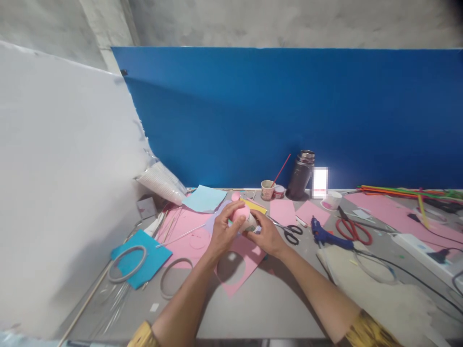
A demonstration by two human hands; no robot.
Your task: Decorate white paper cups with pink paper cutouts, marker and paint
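Note:
Above the middle of the table, both hands close around a small paper cup [250, 223] that lies tilted. A pink round piece [243, 212] covers the cup's end on the left side. My left hand [224, 229] presses on this pink piece with its thumb and fingers. From the other side, my right hand [268, 235] grips the cup's body. Its fingertips are partly hidden behind the cup. Beneath the hands lies a pink sheet [252, 260] with a round hole cut in it. Black-handled scissors [291, 233] rest just right of the right hand.
A blue glue gun [327, 235] with its cable and red-handled scissors [352, 229] lie to the right. Behind stand a dark flask [301, 177], a paper cup with a red stick [267, 191] and another cup [332, 200]. Grey rings, including one ring [127, 264], lie left.

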